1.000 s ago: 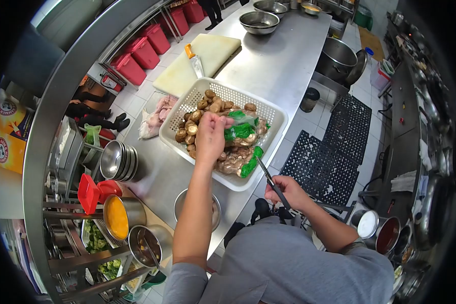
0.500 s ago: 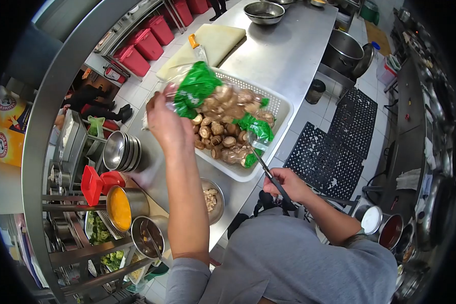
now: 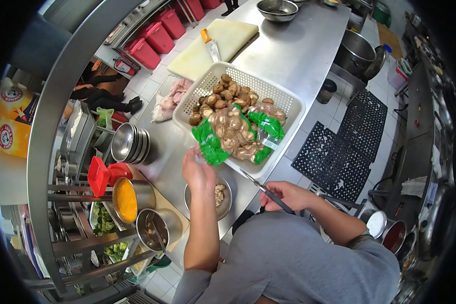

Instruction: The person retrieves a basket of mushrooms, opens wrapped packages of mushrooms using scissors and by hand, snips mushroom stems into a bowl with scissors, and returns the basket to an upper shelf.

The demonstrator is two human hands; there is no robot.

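Out in front of me, a white perforated basket (image 3: pixel 289 104) holds loose brown mushrooms (image 3: pixel 223 96) and clear bags of mushrooms with green ends. One bag of mushrooms (image 3: pixel 228 129) lies over the basket's near left side, its green end hanging past the rim. At that green end is my left hand (image 3: pixel 198 169), slightly blurred, its fingers closed on the plastic. My right hand (image 3: pixel 283 196) grips the black handles of scissors (image 3: pixel 261 186), whose blades point toward the basket's near edge. Below my left wrist, a metal bowl (image 3: pixel 227 202) holds pale cut pieces.
A cutting board (image 3: pixel 192 58) with an orange-handled knife (image 3: pixel 211 44) lies beyond the basket. Pale raw meat in plastic (image 3: pixel 168 101) sits left of it. Stacked metal bowls (image 3: pixel 129 144), a pot of orange liquid (image 3: pixel 128 200) and a pot with a ladle (image 3: pixel 157 228) stand at left.
My left hand has brought the bag down toward me from the basket's far left, uncovering loose mushrooms and the meat behind. The scissors have drawn back from the bags to the near rim.
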